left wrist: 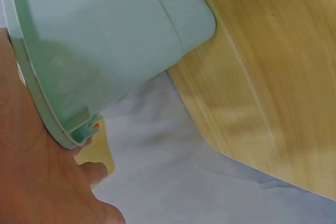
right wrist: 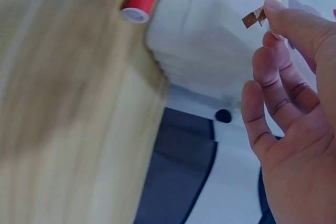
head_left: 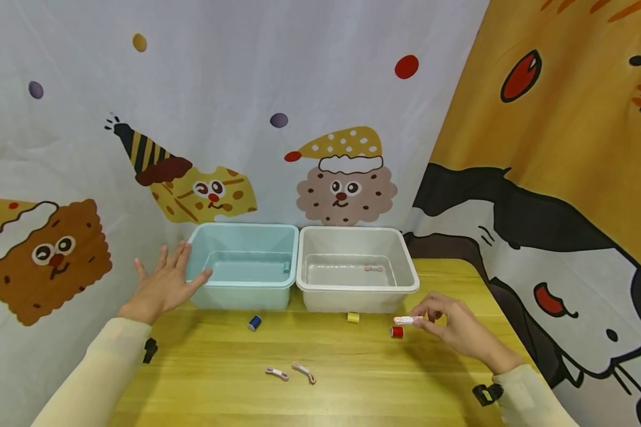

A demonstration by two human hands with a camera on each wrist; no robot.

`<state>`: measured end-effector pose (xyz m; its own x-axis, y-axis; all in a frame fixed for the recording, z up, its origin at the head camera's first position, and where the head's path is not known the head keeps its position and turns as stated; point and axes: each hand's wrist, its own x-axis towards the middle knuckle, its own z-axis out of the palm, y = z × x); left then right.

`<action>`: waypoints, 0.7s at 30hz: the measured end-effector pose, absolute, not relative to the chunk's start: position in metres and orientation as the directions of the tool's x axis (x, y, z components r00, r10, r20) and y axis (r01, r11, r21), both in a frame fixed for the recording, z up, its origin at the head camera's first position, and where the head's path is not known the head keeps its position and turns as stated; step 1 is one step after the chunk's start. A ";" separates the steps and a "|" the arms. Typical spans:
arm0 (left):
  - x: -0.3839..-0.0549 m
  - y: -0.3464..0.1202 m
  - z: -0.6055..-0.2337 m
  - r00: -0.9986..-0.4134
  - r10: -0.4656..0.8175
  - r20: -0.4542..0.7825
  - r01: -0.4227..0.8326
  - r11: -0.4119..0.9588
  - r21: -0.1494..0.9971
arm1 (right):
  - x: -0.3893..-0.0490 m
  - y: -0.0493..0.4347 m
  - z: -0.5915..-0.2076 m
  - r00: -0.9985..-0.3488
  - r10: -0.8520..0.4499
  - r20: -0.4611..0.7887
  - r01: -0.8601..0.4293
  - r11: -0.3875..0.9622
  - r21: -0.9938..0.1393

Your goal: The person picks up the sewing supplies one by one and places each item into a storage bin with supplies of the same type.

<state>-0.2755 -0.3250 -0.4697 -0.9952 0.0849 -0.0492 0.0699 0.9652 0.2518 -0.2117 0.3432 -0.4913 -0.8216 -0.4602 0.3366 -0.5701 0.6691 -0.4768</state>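
Observation:
My left hand (head_left: 162, 287) has its fingers spread at the left side of a light blue bin (head_left: 251, 296), touching the rim (left wrist: 32, 93). Between thumb and fingertips, my right hand (head_left: 456, 329) pinches a small bundle of pinkish cord (head_left: 405, 320) with a white band round its middle. That bundle is held near the front right corner of the white bin (head_left: 352, 300), just above a red thread spool (head_left: 397, 333) in the head view. The blue bin holds a small light blue spool (head_left: 286, 267); a similar banded cord bundle (head_left: 374, 268) lies in the white bin.
The bins stand side by side at the back of a wooden table (head_left: 219, 397), against a printed curtain (head_left: 219, 77). In front lie a dark blue spool (head_left: 254, 323), a yellow spool (head_left: 354, 318) and two banded cord bundles (head_left: 304, 373).

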 end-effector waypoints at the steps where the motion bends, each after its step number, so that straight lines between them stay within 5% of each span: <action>1: -0.276 -0.325 -0.470 -0.995 0.085 -0.050 0.070 0.966 0.249 | -0.212 0.341 -0.487 -0.817 -0.463 0.345 -0.577 0.665 -0.473; 21: -0.275 -0.324 -0.468 -0.995 0.082 -0.062 0.064 0.966 0.249 | -0.249 0.314 -0.441 -0.751 -0.500 0.432 -0.655 0.646 -0.391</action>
